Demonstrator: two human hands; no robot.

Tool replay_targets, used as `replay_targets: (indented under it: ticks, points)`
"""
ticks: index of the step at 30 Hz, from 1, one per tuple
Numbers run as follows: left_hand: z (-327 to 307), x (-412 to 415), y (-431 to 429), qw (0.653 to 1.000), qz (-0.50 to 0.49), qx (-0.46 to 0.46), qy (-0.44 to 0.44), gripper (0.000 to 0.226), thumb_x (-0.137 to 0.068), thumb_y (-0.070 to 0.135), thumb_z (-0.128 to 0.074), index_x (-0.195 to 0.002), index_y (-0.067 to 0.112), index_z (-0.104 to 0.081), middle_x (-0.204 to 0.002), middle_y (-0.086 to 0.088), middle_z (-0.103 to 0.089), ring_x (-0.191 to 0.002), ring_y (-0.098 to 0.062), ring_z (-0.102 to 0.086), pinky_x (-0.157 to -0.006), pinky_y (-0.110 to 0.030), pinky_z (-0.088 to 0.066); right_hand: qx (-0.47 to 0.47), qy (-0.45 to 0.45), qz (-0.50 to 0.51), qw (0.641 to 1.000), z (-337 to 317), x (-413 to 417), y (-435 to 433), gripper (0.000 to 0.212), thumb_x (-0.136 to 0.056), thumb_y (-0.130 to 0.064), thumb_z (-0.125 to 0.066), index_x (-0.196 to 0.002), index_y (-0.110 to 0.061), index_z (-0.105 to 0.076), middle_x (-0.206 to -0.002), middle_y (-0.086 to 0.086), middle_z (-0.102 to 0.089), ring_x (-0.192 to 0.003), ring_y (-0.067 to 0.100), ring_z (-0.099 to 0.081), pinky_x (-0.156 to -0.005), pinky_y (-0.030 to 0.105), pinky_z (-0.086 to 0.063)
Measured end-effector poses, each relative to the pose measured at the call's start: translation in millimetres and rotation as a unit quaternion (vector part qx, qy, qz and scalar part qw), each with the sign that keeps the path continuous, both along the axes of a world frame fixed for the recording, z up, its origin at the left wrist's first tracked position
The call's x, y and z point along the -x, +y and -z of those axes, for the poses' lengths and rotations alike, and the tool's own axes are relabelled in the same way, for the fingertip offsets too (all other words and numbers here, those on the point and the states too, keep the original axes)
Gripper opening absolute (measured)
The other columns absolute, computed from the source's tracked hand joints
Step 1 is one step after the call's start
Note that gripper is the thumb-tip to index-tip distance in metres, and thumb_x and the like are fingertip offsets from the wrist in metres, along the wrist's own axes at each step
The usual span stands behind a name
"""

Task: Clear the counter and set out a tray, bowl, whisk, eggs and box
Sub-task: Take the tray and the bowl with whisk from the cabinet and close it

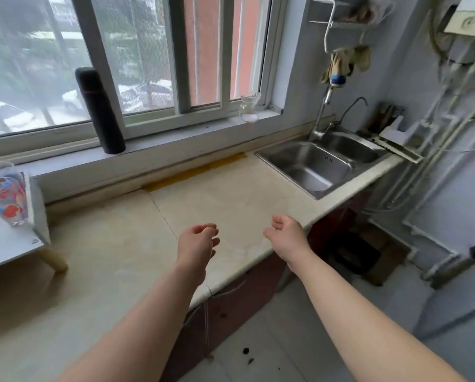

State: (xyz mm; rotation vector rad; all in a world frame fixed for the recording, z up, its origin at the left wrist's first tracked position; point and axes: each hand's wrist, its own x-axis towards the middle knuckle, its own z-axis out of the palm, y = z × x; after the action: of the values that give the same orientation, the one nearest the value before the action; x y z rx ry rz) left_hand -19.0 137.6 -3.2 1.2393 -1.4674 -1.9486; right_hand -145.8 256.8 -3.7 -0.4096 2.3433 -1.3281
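Above the bare counter (115, 238), both hands, left hand (199, 244) and right hand (287, 235), hover loosely curled, holding nothing.

The counter (230, 197) is pale cream stone with faint mottling, and a mustard-yellow strip of tape (197, 169) runs along its back edge. A matte black flask (99, 110) stands on the light grey windowsill (175, 139), and the sink (313, 164) is shiny silver steel. The bag (6, 197) on the white shelf (7, 244) carries a red, blue and white print.
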Motion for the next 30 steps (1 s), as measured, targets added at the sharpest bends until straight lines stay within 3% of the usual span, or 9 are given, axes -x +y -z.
replay_targets:
  ticks: [4, 9, 15, 17, 21, 24, 26, 29, 30]
  points:
    - [30, 15, 35, 0.999, -0.032, -0.023, -0.018, 0.02, -0.095, 0.009, -0.045, -0.106, 0.011, -0.062, -0.108, -0.006, -0.064, -0.098, -0.023, -0.062, -0.092, -0.04, -0.048, -0.023, -0.008, -0.026, 0.999, 31, 22, 30, 0.047, -0.087, -0.01, -0.061, -0.133, -0.003, -0.052, -0.133, 0.014, -0.056, -0.122, 0.023, -0.055, -0.106, 0.035, -0.042]
    - [74, 8, 66, 0.995, -0.066, -0.046, -0.063, 0.02, -0.095, 0.011, -0.046, -0.107, 0.012, -0.061, -0.107, -0.005, -0.064, -0.099, -0.022, -0.062, -0.083, -0.034, -0.048, -0.054, -0.02, -0.061, 0.996, 74, 29, 48, 0.034, -0.089, -0.009, -0.06, -0.122, -0.005, -0.061, -0.12, 0.009, -0.064, -0.109, 0.02, -0.06, -0.086, 0.025, -0.046]
    - [125, -6, 72, 0.986, -0.102, -0.071, -0.108, 0.021, -0.095, 0.011, -0.046, -0.108, 0.01, -0.063, -0.101, -0.006, -0.065, -0.089, -0.017, -0.059, -0.073, -0.029, -0.046, -0.102, -0.026, -0.107, 0.989, 125, 24, 48, 0.031, -0.091, -0.01, -0.056, -0.12, -0.009, -0.064, -0.121, 0.005, -0.064, -0.108, 0.017, -0.06, -0.081, 0.019, -0.041]
    - [143, -9, 70, 0.984, -0.108, -0.074, -0.122, 0.021, -0.094, 0.011, -0.047, -0.107, 0.01, -0.064, -0.101, -0.007, -0.066, -0.089, -0.017, -0.06, -0.075, -0.029, -0.047, -0.122, -0.023, -0.124, 0.985, 144, 22, 43, 0.031, -0.091, -0.011, -0.056, -0.12, -0.01, -0.065, -0.123, 0.004, -0.064, -0.111, 0.017, -0.059, -0.085, 0.019, -0.041]
    - [179, -14, 67, 0.981, -0.104, -0.067, -0.15, 0.023, -0.093, 0.012, -0.049, -0.107, 0.012, -0.067, -0.105, -0.005, -0.068, -0.101, -0.02, -0.063, -0.092, -0.036, -0.048, -0.151, -0.018, -0.151, 0.977, 180, 18, 32, 0.033, -0.093, -0.013, -0.052, -0.125, -0.013, -0.062, -0.131, 0.003, -0.059, -0.117, 0.02, -0.057, -0.095, 0.025, -0.043]
    - [202, -20, 65, 0.978, -0.093, -0.064, -0.178, 0.018, -0.091, 0.015, -0.05, -0.093, 0.02, -0.068, -0.105, -0.002, -0.069, -0.104, -0.02, -0.062, -0.101, -0.04, -0.047, -0.17, -0.01, -0.169, 0.971, 201, 16, 25, 0.035, -0.097, -0.014, -0.047, -0.13, -0.014, -0.057, -0.135, 0.001, -0.056, -0.118, 0.02, -0.056, -0.088, 0.021, -0.041]
    - [214, -22, 62, 0.977, -0.093, -0.054, -0.185, 0.02, -0.092, 0.013, -0.049, -0.089, 0.022, -0.065, -0.103, -0.002, -0.068, -0.103, -0.02, -0.061, -0.102, -0.039, -0.046, -0.174, 0.014, -0.186, 0.967, 215, 14, 19, 0.037, -0.098, -0.013, -0.044, -0.134, -0.013, -0.054, -0.139, 0.002, -0.053, -0.127, 0.019, -0.05, -0.098, 0.022, -0.038]
    - [241, -25, 55, 0.974, -0.108, -0.025, -0.2, 0.032, -0.092, 0.014, -0.049, -0.121, 0.01, -0.061, -0.113, -0.012, -0.066, -0.107, -0.028, -0.061, -0.1, -0.042, -0.048, -0.188, 0.031, -0.2, 0.961, 242, 9, 6, 0.041, -0.099, -0.014, -0.041, -0.14, -0.011, -0.047, -0.146, 0.004, -0.045, -0.134, 0.022, -0.043, -0.108, 0.028, -0.033]
    - [248, -26, 54, 0.972, -0.111, -0.018, -0.204, 0.035, -0.091, 0.015, -0.049, -0.124, 0.008, -0.058, -0.109, -0.013, -0.066, -0.1, -0.029, -0.064, -0.093, -0.04, -0.051, -0.195, 0.037, -0.205, 0.959, 251, 6, 2, 0.042, -0.1, -0.015, -0.039, -0.141, -0.01, -0.044, -0.148, 0.005, -0.043, -0.135, 0.023, -0.042, -0.109, 0.029, -0.032]
